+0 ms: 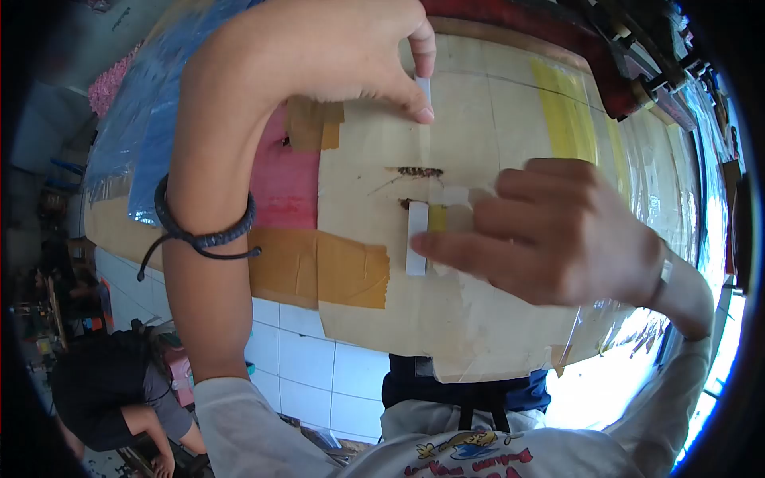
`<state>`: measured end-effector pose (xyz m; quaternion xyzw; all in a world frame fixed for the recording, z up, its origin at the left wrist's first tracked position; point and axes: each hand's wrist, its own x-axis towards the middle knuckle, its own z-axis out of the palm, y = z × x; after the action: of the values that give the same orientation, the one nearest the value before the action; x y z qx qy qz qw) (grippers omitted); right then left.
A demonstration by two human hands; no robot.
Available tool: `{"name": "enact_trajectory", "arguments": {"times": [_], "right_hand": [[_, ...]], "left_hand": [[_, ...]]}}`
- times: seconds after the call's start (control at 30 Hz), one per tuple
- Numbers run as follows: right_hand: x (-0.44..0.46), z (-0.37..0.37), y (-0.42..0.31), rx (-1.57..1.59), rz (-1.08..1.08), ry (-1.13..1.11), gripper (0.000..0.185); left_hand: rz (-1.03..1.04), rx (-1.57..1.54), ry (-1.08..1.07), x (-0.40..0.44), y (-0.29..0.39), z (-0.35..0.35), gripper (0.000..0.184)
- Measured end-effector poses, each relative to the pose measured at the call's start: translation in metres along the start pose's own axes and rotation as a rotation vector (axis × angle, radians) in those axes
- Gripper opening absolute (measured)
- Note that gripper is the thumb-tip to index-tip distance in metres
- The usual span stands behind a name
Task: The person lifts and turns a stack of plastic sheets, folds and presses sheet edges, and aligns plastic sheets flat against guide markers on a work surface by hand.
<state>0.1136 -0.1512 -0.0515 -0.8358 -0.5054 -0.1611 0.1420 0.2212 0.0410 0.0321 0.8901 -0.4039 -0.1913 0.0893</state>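
Note:
At the far side of the table, my left hand (390, 64) bends over a small white piece (423, 85), its thumb and a finger closed on either side of it. Nearer to me lies a white strip (417, 259), narrow and flat on the tan surface. The index fingertip of my right hand (550, 235) presses on this strip, while the other fingers are curled in; the hand is slightly blurred and its thumb is hidden. Dark, ragged marks (420, 172) show on the surface between the two hands.
Tan sheeting (366, 191) covers the table, patched with brown tape (351, 267) and yellow tape (566, 111). Blue plastic (159, 119) and a red patch (283, 183) lie leftward. A dark red machine part (550, 32) stands at the back. Another person (103, 390) bends down at lower left.

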Motion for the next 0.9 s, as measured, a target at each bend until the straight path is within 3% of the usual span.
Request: {"name": "enact_trajectory", "arguments": {"times": [0.1, 0.2, 0.33, 0.43, 0.5, 0.6, 0.67, 0.8, 0.9], "right_hand": [[0.003, 0.014, 0.015, 0.198, -0.030, 0.038, 0.029], [-0.003, 0.006, 0.010, 0.132, -0.021, 0.014, 0.032], [-0.004, 0.003, 0.011, 0.127, -0.001, -0.028, 0.035], [-0.005, 0.008, 0.015, 0.173, -0.063, 0.018, 0.027], [-0.006, 0.009, 0.016, 0.215, -0.084, 0.026, 0.023], [-0.006, 0.008, 0.017, 0.261, -0.052, 0.026, 0.021], [-0.006, 0.011, 0.020, 0.255, 0.026, 0.078, 0.020], [-0.005, 0.010, 0.024, 0.196, 0.355, 0.088, 0.025], [-0.005, 0.019, 0.034, 0.042, 0.439, 0.201, 0.029]], "left_hand": [[-0.017, -0.067, -0.082, 0.002, -0.006, -0.005, 0.037], [-0.039, -0.210, -0.244, 0.018, -0.015, -0.017, 0.036], [0.081, -0.149, -0.097, 0.011, -0.026, 0.000, 0.033], [-0.238, -0.033, -0.135, 0.016, 0.013, -0.009, 0.032], [-0.292, -0.051, -0.137, 0.022, 0.016, -0.008, 0.031], [-0.021, -0.226, -0.027, 0.019, -0.032, 0.006, 0.027], [0.072, -0.364, 0.027, 0.021, -0.043, 0.013, 0.025], [-0.006, -0.254, 0.027, 0.021, -0.038, 0.009, 0.024], [-0.017, -0.208, 0.010, 0.020, -0.035, 0.005, 0.023]]}}
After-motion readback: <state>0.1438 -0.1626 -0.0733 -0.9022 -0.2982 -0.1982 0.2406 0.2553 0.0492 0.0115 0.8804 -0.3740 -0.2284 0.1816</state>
